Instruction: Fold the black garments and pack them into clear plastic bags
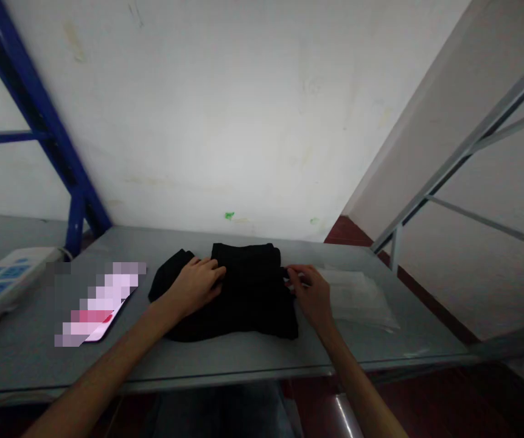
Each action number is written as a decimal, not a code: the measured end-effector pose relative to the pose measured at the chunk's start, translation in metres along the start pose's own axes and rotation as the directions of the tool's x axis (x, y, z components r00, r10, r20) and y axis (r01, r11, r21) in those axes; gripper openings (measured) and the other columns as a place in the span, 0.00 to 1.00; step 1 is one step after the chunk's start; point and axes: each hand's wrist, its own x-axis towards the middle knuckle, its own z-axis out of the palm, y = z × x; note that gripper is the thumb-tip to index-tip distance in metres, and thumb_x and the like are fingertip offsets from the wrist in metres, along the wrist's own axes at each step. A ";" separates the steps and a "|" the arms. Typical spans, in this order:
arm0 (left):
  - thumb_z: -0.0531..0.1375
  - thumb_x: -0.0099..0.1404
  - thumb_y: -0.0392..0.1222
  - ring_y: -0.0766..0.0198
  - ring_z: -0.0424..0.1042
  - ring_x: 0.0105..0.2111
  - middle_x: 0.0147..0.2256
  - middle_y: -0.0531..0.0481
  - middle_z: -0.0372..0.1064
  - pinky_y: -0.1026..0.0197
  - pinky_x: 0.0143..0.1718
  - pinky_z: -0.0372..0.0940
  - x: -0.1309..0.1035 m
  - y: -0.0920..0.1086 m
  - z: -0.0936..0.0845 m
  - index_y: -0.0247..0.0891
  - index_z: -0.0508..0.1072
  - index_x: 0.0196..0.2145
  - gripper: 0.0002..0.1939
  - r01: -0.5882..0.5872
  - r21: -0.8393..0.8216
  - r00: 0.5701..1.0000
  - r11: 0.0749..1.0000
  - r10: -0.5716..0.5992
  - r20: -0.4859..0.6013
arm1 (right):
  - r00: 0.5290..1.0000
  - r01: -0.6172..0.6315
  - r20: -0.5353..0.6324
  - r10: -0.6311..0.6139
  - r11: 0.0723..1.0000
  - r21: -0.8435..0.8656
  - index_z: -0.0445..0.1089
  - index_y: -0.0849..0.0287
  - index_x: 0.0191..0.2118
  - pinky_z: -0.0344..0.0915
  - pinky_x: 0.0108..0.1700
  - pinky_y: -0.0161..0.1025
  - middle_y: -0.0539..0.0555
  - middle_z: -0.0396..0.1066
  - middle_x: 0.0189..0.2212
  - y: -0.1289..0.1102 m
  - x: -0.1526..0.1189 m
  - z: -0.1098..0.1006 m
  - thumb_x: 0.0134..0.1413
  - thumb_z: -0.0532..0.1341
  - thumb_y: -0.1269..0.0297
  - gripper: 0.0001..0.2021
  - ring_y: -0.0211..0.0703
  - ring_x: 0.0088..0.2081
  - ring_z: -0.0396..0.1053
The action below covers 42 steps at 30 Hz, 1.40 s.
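Observation:
A black garment lies folded on the grey tabletop, with one part sticking out at its upper left; its exact kind cannot be made out. My left hand rests on the left side of it, fingers bent and closed on the cloth. At the right edge, my right hand pinches a bit of the black fabric between thumb and fingers. Beside that hand, partly behind it, is a flat, see-through plastic bag.
A phone with a lit, blurred screen lies left of the garment. Further left stands a white power strip. A blue metal post and a grey metal frame flank the grey table. A white wall rises behind.

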 end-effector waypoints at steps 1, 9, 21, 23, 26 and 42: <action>0.58 0.67 0.39 0.50 0.75 0.44 0.41 0.44 0.75 0.48 0.48 0.65 0.001 0.001 -0.001 0.42 0.73 0.38 0.04 -0.012 0.007 1.000 1.000 0.012 -0.018 | 1.000 0.015 -0.002 -0.015 1.000 -0.026 0.80 0.56 0.40 0.75 0.28 0.37 0.58 0.74 0.41 0.002 -0.001 0.000 0.65 0.59 0.41 0.23 0.45 0.33 0.77; 0.51 0.70 0.44 0.50 0.73 0.47 0.45 0.42 0.74 0.51 0.47 0.68 0.049 -0.033 0.010 0.41 0.71 0.46 0.13 0.147 -0.195 0.981 0.970 -0.168 -0.093 | 0.996 0.093 0.008 -0.093 0.984 -0.149 0.77 0.57 0.39 0.75 0.41 0.43 0.59 0.78 0.40 0.044 0.060 0.024 0.65 0.58 0.49 0.17 0.49 0.42 0.77; 0.51 0.68 0.64 0.51 0.77 0.40 0.40 0.41 0.78 0.56 0.45 0.68 0.088 -0.075 0.028 0.41 0.82 0.36 0.28 0.208 -0.351 0.978 0.913 -0.207 0.040 | 0.988 0.012 0.153 0.030 0.964 -0.267 0.79 0.53 0.36 0.74 0.47 0.45 0.55 0.82 0.37 0.081 0.116 0.041 0.62 0.63 0.58 0.09 0.49 0.38 0.80; 0.53 0.67 0.67 0.52 0.77 0.40 0.41 0.42 0.78 0.56 0.45 0.68 0.087 -0.071 0.025 0.42 0.83 0.36 0.28 0.206 -0.390 0.976 0.897 -0.219 0.013 | 0.988 0.026 0.156 0.016 0.963 -0.267 0.80 0.54 0.37 0.74 0.47 0.46 0.54 0.82 0.37 0.078 0.117 0.039 0.62 0.63 0.57 0.09 0.49 0.38 0.80; 0.60 0.61 0.70 0.53 0.77 0.39 0.42 0.43 0.78 0.55 0.46 0.70 0.083 -0.068 0.023 0.42 0.83 0.38 0.29 0.194 -0.473 0.972 0.860 -0.233 -0.025 | 0.985 0.049 0.172 -0.005 0.966 -0.255 0.80 0.54 0.37 0.73 0.47 0.45 0.54 0.82 0.36 0.072 0.120 0.037 0.62 0.63 0.58 0.09 0.49 0.38 0.80; 0.67 0.55 0.51 0.58 0.79 0.36 0.42 0.48 0.79 0.58 0.39 0.72 0.083 -0.074 0.038 0.41 0.75 0.47 0.23 0.349 -0.530 0.925 0.773 -0.376 0.059 | 0.989 -0.090 0.088 0.117 0.959 -0.268 0.78 0.56 0.34 0.73 0.45 0.42 0.54 0.80 0.31 0.073 0.139 0.060 0.58 0.65 0.63 0.05 0.49 0.37 0.79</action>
